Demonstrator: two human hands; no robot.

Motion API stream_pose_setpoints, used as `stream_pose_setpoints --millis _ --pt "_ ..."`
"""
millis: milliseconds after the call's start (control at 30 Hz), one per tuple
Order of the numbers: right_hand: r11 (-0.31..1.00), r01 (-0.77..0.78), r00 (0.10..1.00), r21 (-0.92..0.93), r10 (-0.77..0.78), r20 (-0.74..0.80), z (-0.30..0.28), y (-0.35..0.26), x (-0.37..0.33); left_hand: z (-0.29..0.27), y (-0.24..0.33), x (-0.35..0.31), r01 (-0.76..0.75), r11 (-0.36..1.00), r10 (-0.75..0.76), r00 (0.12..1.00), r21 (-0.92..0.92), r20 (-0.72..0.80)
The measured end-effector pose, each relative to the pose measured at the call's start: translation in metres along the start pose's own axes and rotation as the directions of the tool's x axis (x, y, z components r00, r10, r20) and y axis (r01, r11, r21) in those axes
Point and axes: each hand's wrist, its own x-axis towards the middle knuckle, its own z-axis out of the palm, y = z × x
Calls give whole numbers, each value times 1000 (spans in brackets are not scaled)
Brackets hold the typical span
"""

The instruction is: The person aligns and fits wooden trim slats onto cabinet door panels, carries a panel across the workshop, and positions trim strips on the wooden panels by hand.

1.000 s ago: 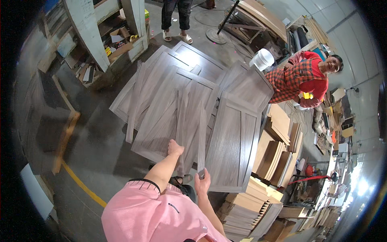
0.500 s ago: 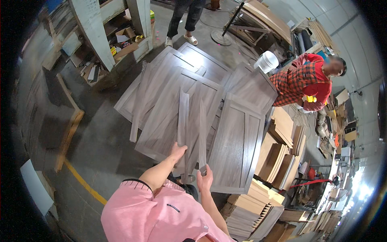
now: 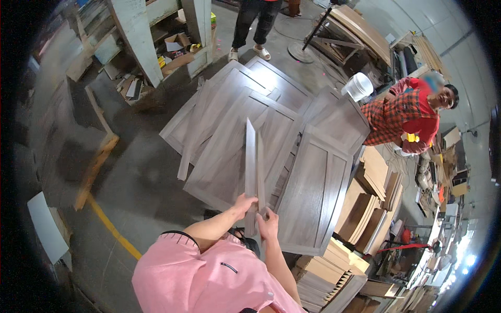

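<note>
My left hand (image 3: 245, 205) is closed around a grey wood-grain strip (image 3: 251, 161) that points away from me, its lower end reaching below my fingers. Close beside it on the right, my right hand (image 3: 268, 224) grips a second, narrower-looking strip (image 3: 261, 175) near its near end. Both strips are held over a spread of grey wood-grain panels (image 3: 219, 161) with raised frames. Some panels overlap, and the framed panel (image 3: 313, 193) to the right lies by my right hand. A loose strip (image 3: 189, 151) rests along the left side of the panels.
A person in a red checked apron (image 3: 394, 117) stands at the right, near a white bucket (image 3: 358, 86). Another person's legs (image 3: 254, 26) are beyond the panels. Stacked boards (image 3: 334, 266) stand at lower right, a wooden shelf unit (image 3: 136, 41) at upper left.
Both strips have come closer together, nearly side by side, and my hands have drawn nearer each other. The view has shifted slightly. The person in the apron has turned their head.
</note>
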Motion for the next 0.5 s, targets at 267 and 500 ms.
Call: stream_pose_setpoints --millis 267,500 --pt "967 -53 998 251 40 58 -3 4 -8 -26 2 -1 -241 963 250 966 124 -63" --pt "972 -14 999 233 22 -33 -13 1 -35 -148 116 38 -325 437 817 533 839 -219"
